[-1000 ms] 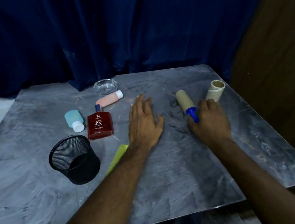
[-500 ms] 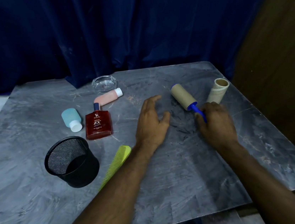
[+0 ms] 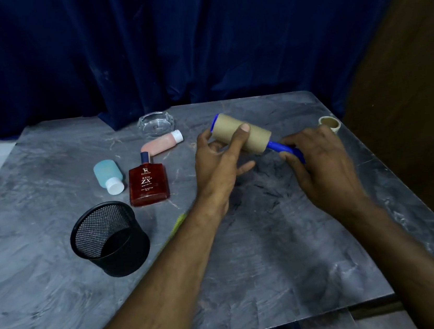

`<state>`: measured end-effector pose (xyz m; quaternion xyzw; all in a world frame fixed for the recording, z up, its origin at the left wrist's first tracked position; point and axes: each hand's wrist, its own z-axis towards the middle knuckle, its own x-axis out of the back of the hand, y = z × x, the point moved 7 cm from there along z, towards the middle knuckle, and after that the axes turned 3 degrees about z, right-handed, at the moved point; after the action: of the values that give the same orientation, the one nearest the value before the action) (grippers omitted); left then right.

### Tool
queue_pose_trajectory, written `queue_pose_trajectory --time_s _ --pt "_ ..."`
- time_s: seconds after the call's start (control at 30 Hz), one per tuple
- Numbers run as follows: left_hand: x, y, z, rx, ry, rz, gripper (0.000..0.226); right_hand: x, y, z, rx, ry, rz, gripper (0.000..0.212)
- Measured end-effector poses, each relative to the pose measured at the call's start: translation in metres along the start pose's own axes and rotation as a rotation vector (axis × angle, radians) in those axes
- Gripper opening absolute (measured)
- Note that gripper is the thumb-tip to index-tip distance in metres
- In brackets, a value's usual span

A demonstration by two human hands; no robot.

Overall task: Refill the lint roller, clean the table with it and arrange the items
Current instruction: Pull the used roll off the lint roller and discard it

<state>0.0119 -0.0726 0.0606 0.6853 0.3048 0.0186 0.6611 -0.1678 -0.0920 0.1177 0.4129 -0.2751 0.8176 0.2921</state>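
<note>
Lint roller (image 3: pixel 245 135) held up over the grey marble table (image 3: pixel 249 256): brown cardboard core pinched by left hand (image 3: pixel 219 169), blue handle wrapped by right hand (image 3: pixel 323 167). Spare roll (image 3: pixel 329 124) lying near far right edge; mesh cup (image 3: pixel 110 239), bottles at left.

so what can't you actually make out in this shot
- Green comb, head view: mostly hidden under the left forearm.
- Spare roll, head view: lower part hidden behind the right hand.
- Lint roller handle, head view: its end is covered by the right hand's fingers.
- Red bottle, head view: small print under "RED ZX" too tiny to read.
</note>
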Motion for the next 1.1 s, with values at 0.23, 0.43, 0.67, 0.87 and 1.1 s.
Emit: queue_pose_trajectory --time_s 0.23,0.43,0.67,0.87,1.1 --pt "0.034 0.031 -0.037 -0.119 0.024 -0.069 0.048 0.022 -0.026 0.009 0.104 0.006 -0.039 0.026" --pt "0.075 0.047 -0.072 -0.184 0.011 -0.120 0.062 0.028 -0.062 0.005 0.195 0.085 -0.078 0.024" --pt "0.118 0.062 -0.097 -0.241 0.112 -0.113 0.043 0.031 -0.097 0.013 0.229 0.012 0.087 0.034" --pt "0.142 0.077 -0.109 -0.329 0.142 -0.077 0.032 0.038 -0.097 0.023 0.233 -0.067 0.607 0.037" --pt "0.153 0.082 -0.116 -0.353 0.120 -0.077 0.059 0.009 -0.083 0.026 -0.221 0.010 1.523 0.027"
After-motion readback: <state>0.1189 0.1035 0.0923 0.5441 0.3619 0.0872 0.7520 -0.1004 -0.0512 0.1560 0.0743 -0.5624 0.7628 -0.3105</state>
